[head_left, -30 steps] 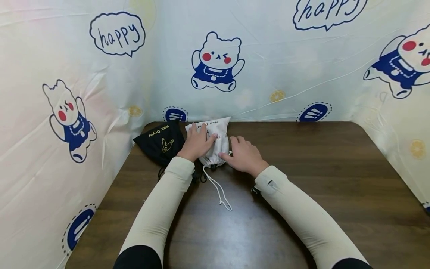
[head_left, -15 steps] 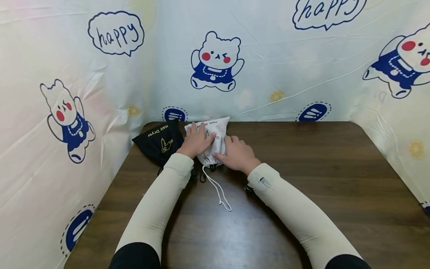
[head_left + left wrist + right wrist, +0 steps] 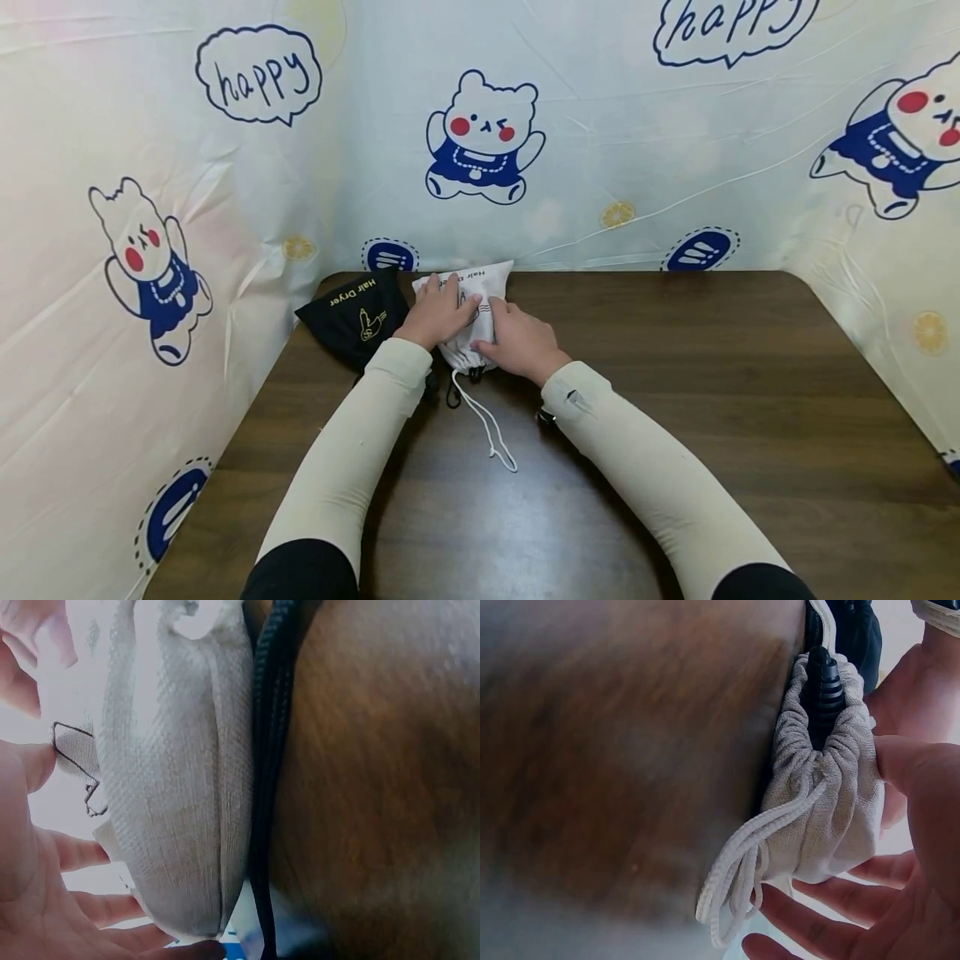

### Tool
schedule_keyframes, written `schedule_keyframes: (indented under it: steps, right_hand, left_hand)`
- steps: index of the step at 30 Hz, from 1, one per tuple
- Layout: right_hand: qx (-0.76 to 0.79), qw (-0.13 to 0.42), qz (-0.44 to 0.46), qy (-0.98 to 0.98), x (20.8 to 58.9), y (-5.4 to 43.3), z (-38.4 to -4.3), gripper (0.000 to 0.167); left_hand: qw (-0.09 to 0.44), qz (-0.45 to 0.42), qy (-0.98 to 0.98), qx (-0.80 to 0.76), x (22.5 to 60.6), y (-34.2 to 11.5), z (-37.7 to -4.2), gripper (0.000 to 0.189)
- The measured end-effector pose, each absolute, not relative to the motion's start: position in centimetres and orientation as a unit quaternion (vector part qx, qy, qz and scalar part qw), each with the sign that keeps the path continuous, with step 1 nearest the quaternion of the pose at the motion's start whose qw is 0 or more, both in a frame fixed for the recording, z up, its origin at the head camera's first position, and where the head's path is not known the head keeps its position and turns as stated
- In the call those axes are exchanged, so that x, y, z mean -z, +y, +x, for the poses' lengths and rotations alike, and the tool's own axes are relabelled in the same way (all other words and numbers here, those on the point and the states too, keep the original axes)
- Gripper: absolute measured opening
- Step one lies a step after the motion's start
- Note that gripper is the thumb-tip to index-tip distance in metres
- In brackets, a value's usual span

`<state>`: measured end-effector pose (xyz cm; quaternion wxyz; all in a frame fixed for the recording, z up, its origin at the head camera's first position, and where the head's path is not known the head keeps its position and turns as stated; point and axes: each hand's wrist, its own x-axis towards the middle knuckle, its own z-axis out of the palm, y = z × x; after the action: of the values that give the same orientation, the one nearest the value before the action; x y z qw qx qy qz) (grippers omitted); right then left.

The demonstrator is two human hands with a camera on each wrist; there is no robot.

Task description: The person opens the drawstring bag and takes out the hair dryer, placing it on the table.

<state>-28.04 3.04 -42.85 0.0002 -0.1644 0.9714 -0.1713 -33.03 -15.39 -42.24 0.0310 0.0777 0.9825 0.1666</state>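
Note:
A white drawstring bag (image 3: 462,348) printed "Hair Dryer" lies near the table's back edge, its gathered mouth toward me. From that mouth pokes a ribbed black cord sleeve (image 3: 826,697). My left hand (image 3: 435,318) rests on the bag's left part, fingers spread and fairly straight. On the bag's right side lies my right hand (image 3: 522,342), its thumb on top and its loosely extended fingers along the side. A matching black drawstring bag (image 3: 352,312) sits just left of the white one, partly behind my left forearm. What the white bag contains is hidden.
The white bag's drawstring (image 3: 486,417) trails forward over the brown wooden table (image 3: 735,400). Black cord (image 3: 274,712) runs beside the white bag. A printed cloth curtain (image 3: 585,150) hangs behind the table and along its sides.
My right hand has slid left against the white bag, bringing its thumb and fingers farther over it. My left hand and both bags stay nearly in place.

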Motion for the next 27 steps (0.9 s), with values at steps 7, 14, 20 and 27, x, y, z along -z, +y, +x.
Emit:
schedule_keyframes:
  steps: [7,14,20,27]
  right_hand:
    - [0.174,0.008,-0.176,0.969,43.11,2.75,-28.32,0.061]
    - [0.177,0.026,-0.176,0.968,42.8,2.42,-28.15,0.057]
    - [0.187,0.041,-0.167,0.967,42.68,2.88,-28.02,0.061]
    - [0.189,0.048,-0.164,0.967,42.52,3.33,-27.75,0.064]
  left_hand:
    - [0.023,0.082,0.982,-0.167,42.09,-15.5,-33.24,0.08]
    - [0.001,0.079,0.984,-0.162,42.23,-15.44,-33.28,0.079]
    - [-0.013,0.08,0.983,-0.165,41.98,-15.02,-32.76,0.078]
    - [-0.026,0.075,0.981,-0.175,42.28,-14.77,-32.51,0.078]
